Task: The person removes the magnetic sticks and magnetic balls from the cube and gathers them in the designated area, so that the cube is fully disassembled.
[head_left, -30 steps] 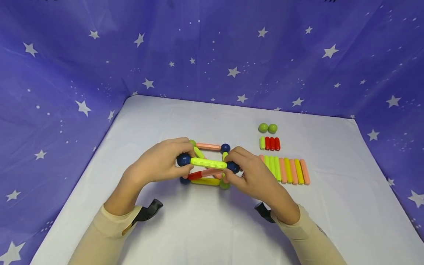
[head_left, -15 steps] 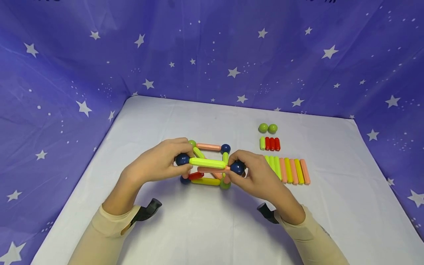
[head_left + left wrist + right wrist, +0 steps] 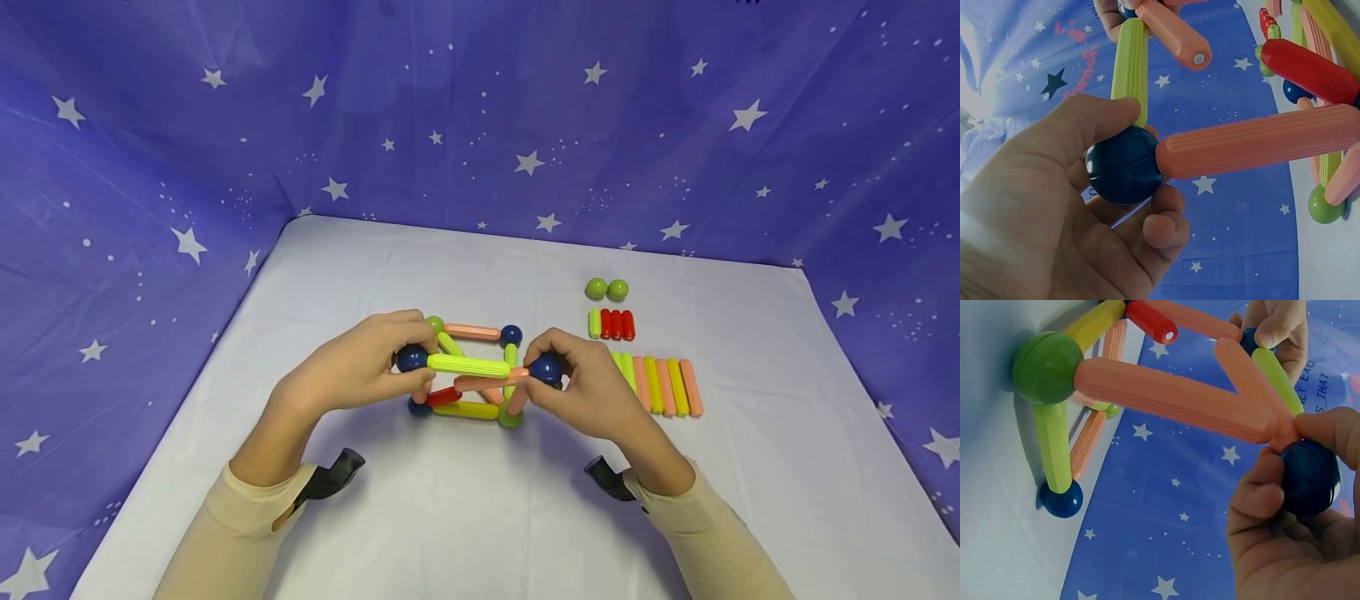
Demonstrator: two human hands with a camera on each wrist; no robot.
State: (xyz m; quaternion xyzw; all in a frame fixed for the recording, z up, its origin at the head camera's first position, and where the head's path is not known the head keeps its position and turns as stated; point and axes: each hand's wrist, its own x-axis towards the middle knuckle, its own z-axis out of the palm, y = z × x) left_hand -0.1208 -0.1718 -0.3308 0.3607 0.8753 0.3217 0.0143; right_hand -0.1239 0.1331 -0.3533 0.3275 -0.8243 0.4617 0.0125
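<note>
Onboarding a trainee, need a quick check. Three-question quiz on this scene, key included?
1. Count: in the head view, how many loose green balls lie just beyond the row of short rods?
2. True or false: the ball in the left hand is red.
3. Choose: in the right wrist view, which rod shows a bare end, joined to no ball? A) the yellow rod B) the red rod

Key: 1. two; 2. false (it is blue); 3. B
</note>
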